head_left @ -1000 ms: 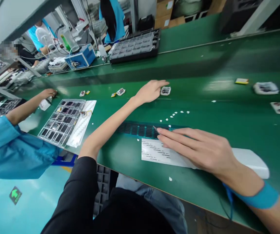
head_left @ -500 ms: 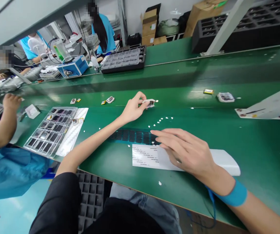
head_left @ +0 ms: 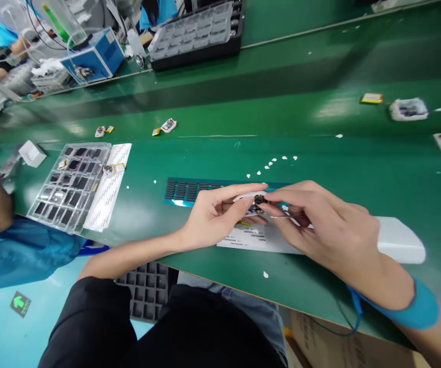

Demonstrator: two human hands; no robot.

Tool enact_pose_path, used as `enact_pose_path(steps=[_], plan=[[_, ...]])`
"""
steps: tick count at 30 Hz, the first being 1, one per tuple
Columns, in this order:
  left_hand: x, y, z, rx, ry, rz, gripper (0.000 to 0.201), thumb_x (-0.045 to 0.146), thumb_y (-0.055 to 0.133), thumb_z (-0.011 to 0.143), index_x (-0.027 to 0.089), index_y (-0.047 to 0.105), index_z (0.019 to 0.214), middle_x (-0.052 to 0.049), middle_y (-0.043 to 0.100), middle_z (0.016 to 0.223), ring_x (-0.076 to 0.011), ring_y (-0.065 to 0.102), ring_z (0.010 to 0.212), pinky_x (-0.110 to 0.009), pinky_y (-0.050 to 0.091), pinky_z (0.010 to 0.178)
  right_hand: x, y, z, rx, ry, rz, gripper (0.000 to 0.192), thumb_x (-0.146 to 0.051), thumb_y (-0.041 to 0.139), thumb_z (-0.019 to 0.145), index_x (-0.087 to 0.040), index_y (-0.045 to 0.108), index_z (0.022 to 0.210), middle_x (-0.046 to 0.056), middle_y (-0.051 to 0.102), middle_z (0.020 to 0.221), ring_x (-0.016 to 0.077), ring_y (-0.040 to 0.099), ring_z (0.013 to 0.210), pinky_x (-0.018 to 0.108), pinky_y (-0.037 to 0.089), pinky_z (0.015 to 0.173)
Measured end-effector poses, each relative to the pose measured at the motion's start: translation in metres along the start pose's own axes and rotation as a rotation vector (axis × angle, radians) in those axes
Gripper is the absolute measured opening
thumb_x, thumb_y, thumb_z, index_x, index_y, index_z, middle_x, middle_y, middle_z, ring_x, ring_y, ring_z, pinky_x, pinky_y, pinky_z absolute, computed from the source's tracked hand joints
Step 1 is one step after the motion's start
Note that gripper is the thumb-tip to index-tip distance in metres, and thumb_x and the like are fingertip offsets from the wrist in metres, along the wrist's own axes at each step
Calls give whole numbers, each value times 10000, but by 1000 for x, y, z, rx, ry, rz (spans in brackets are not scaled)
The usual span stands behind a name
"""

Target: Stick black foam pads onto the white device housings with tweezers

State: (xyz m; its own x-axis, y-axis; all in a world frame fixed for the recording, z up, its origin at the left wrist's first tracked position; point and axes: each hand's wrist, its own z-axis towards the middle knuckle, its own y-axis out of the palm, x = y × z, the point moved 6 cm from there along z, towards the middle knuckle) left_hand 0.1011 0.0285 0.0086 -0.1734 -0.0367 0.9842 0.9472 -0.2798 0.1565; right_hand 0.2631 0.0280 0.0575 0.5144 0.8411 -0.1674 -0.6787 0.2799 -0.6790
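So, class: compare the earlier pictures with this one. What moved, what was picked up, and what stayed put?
The left hand took the small part from the far belt and brought it back near. The right hand lifted off the white label sheet to meet it. The sheet, blue strip and clear tray stayed.

Green bench (head_left: 358, 174) carrying clear compartment tray (head_left: 70, 186), white label sheet (head_left: 107, 186) lying just beside it, dark pad strip (head_left: 190, 190), printed sheet (head_left: 251, 239), white scraps (head_left: 272, 162) scattered, small parts (head_left: 169, 125) lying farther back
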Motion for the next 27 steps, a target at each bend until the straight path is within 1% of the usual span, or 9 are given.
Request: enact_pose_path(steps=[2, 4, 7, 10, 12, 15, 20, 24, 27], plan=[[1, 0, 0, 21, 51, 15, 343, 433, 703, 1064, 185, 823, 1268, -100, 839, 1255, -194, 857, 902, -277, 720, 827, -1, 0, 0, 1, -10, 12, 127, -175, 718, 1067, -197, 622, 1147, 22, 783, 952, 92, 668, 653, 238, 451, 514], [2, -1, 0, 29, 61, 23, 326, 405, 691, 1066, 178, 822, 1261, -86, 855, 1168, -182, 854, 875, -262, 714, 802, -1, 1, 0, -18, 4, 34, 137, -156, 708, 1067, -193, 629, 1172, 35, 792, 970, 106, 704, 704, 239, 475, 540], [2, -5, 1, 49, -27, 66, 317, 396, 693, 1049, 184, 821, 1246, -47, 846, 967, -158, 826, 719, -229, 675, 657, 3, 2, -1, -38, 76, 94, 176, -125, 653, 1085, -227, 628, 1227, 23, 805, 1037, 115, 744, 748, 238, 512, 558], [3, -8, 3, 70, -106, 113, 274, 399, 757, 987, 187, 842, 1138, -43, 834, 949, -145, 785, 620, -214, 605, 519, 4, 3, -3, -51, 116, 120, 207, -100, 634, 1085, -265, 632, 1211, -7, 817, 1061, 126, 776, 786, 243, 533, 550], [2, -8, 4, 59, -120, 93, 263, 410, 800, 945, 180, 845, 1066, -51, 830, 965, -141, 768, 606, -226, 612, 511, 5, 4, -3, -63, 129, 122, 229, -76, 648, 1069, -278, 639, 1175, -14, 818, 1041, 139, 789, 824, 252, 557, 578], [-1, -6, 5, 35, -136, 63, 291, 439, 830, 917, 170, 835, 1027, -47, 804, 896, -144, 755, 599, -238, 624, 516, 4, 3, -3, -54, 141, 138, 231, -67, 671, 1051, -277, 645, 1146, -4, 808, 1016, 141, 780, 838, 259, 571, 612], [-3, -4, 5, 16, -179, 1, 313, 455, 850, 891, 161, 793, 981, -25, 755, 846, -136, 742, 590, -242, 642, 518, 2, 1, -4, -22, 107, 74, 290, -10, 709, 998, -239, 646, 1165, 25, 802, 1016, 138, 767, 821, 253, 551, 594], [-6, -1, 5, -13, -259, -87, 430, 532, 916, 822, 153, 744, 930, 23, 650, 724, -144, 744, 561, -217, 615, 478, 5, 5, -12, -56, 38, -20, 375, 61, 629, 970, -234, 670, 1198, 1, 817, 1059, 131, 778, 818, 237, 523, 555], [-8, 2, 3, -28, -293, -126, 444, 530, 932, 806, 148, 735, 918, 25, 646, 728, -147, 754, 570, -204, 606, 479, 9, 8, -17, -69, 16, -53, 422, 40, 576, 979, -270, 686, 1242, -37, 823, 1039, 131, 782, 790, 234, 555, 583]])
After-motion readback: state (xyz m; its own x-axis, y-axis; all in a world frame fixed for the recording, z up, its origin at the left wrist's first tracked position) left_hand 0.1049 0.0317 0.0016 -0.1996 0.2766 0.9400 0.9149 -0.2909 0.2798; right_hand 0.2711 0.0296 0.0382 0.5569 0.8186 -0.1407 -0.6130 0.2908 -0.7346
